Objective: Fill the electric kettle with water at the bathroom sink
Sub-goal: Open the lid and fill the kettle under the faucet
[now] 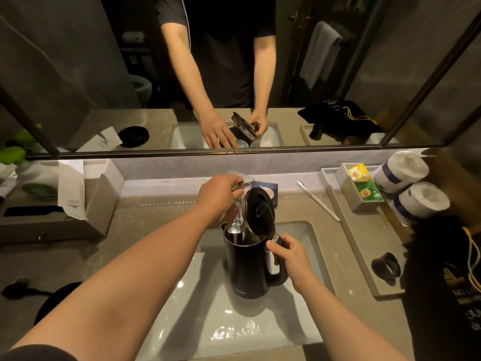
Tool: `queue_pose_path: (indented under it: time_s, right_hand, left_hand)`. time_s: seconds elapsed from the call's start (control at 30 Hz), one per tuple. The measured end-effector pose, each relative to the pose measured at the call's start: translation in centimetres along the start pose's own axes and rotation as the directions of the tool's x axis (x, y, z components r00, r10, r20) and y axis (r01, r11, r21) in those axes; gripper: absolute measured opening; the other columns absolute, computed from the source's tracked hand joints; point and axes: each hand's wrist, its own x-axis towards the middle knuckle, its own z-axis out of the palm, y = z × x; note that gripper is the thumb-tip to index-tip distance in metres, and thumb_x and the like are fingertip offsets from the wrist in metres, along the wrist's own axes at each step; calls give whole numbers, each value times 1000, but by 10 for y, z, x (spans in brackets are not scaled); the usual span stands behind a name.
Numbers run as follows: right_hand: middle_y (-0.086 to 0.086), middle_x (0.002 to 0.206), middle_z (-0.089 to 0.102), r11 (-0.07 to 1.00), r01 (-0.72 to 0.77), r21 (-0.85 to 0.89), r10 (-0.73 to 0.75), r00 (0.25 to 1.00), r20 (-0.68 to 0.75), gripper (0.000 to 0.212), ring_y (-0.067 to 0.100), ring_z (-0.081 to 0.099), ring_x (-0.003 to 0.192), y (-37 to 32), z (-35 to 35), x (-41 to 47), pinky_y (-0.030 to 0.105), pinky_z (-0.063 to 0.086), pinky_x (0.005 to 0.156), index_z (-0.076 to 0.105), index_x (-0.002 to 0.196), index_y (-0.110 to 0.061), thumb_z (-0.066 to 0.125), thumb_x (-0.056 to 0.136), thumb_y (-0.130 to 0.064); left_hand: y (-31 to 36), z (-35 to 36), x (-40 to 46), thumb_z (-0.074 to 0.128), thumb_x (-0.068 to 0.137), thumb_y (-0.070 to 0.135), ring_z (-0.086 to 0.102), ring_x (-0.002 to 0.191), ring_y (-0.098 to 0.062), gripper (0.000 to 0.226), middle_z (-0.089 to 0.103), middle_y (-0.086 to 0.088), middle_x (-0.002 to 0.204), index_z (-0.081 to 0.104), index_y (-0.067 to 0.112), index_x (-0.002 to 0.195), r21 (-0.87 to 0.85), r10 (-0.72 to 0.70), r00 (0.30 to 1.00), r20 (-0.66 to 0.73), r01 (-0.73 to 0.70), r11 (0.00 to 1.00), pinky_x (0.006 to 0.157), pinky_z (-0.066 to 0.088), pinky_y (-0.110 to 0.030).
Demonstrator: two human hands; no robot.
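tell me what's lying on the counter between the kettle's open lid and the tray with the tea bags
A white toothbrush lies there in the head view, on the counter between the kettle lid and the tray holding the tea bags. Nothing else lies there.

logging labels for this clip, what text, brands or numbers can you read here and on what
No text reads fully.
Yellow tea sachet: red logo, too blurred to read.
Green tea sachet: red logo, too blurred.
Black drawstring bag: gold lettering, only fragments, illegible.
Folded paper card: small print, too small.
Kettle: faint mark near its base and a label at the handle top, both unreadable.
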Motion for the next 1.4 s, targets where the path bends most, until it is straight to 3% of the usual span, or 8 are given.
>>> queue_pose_path:
  time_s: [0.17,0.6,1.23,1.4]
  right_hand:
    - [7,70,66,1000,-10,4,10,1000,-15,24,23,56,62,2,0,1,32,51,61,65,88,-7,73,85,-29]
    - [8,72,67,1000,-8,7,8,1000,-11,26,23,56,62,2,3,6,29,51,58,66,92,-4,75,84,-28]
    - [14,72,61,999,-9,43,10,1000,-30,33,25,55,62,7,10,7,35,49,59,60,87,4,78,80,-23]
    - [15,68,59,997,-7,81,9,1000,-23,26,23,52,57,7,9,5,34,47,55,59,80,-2,78,79,-19]
  left_hand:
    - [-10,-2,-5,63,91,26,60,96,-17,16,67,8,110,61,33,106,-18,103,993,52,-103,995,74,52,-37]
    - [-11,-1,-8,62,90,20,58,102,-16,28,63,5,119,58,29,116,-68,118,990,70,-113,991,75,42,-28]
    - [-16,3,-13,60,89,17,58,104,-14,33,56,10,121,51,36,115,-99,149,984,100,-139,985,77,45,-26]
    - [-19,4,-13,59,91,16,52,123,-16,47,51,7,141,49,28,135,-55,136,985,109,-131,990,94,49,-33]
